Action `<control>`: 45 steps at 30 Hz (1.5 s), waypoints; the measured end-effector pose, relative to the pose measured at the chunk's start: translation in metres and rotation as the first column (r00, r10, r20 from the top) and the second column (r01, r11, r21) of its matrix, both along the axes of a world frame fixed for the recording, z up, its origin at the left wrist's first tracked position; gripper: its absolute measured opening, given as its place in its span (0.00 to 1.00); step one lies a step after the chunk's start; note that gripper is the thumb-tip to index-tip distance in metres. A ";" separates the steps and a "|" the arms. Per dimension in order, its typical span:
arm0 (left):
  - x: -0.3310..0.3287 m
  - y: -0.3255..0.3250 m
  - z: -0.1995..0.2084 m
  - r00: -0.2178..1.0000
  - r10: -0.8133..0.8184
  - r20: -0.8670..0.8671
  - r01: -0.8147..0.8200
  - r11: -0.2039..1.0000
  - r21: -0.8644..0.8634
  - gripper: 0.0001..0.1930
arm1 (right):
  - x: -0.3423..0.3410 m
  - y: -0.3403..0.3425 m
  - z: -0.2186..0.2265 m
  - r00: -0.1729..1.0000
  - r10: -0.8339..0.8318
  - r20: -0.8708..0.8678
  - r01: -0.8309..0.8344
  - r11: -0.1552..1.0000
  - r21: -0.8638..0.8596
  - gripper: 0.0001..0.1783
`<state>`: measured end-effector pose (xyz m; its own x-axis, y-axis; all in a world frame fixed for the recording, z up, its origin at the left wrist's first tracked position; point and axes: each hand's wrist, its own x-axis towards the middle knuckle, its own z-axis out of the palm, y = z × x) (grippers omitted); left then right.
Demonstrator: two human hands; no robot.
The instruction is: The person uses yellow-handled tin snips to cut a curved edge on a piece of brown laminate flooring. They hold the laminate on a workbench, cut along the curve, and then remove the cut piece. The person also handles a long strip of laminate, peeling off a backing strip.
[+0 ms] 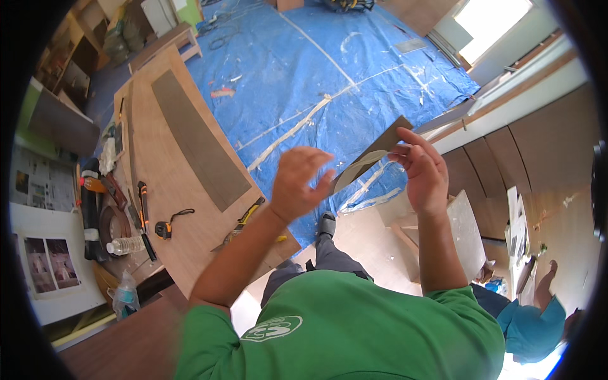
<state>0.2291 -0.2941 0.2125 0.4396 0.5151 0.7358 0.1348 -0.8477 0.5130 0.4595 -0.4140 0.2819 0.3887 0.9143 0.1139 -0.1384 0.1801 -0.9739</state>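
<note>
Right hand is pinching a brown strip near the middle, its long side pointing to the upper right. Left hand is curling by its low end; I can't tell if it's gripping. At lower left, a clear bottle is lying near a tape measure.

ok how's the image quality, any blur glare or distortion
Head view: left hand looks motion-blurred, right hand sharper; same view: bright opening at upper right glares white; same view: fisheye bending grows toward the black rim.
</note>
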 end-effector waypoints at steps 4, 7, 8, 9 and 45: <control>-0.006 -0.063 0.044 0.996 0.057 0.074 -0.065 0.992 0.105 0.19 | -0.069 -0.028 0.042 0.984 0.105 0.145 -0.083 0.986 -0.146 0.24; -0.006 -0.077 0.043 0.988 0.122 0.094 -0.138 0.973 0.186 0.19 | -0.096 -0.048 0.052 0.986 0.122 0.113 -0.112 0.990 -0.088 0.26; -0.006 -0.081 0.044 0.989 0.106 0.099 -0.123 0.974 0.188 0.18 | -0.098 -0.054 0.052 0.986 0.115 0.121 -0.104 0.990 -0.100 0.27; -0.005 -0.085 0.045 0.990 0.094 0.102 -0.112 0.976 0.188 0.18 | -0.097 -0.059 0.051 0.985 0.112 0.128 -0.098 0.989 -0.113 0.27; 0.149 -0.136 0.085 0.957 -0.288 -0.040 0.289 0.956 0.040 0.07 | 0.068 -0.134 0.062 0.916 -0.348 0.198 0.319 0.933 0.165 0.22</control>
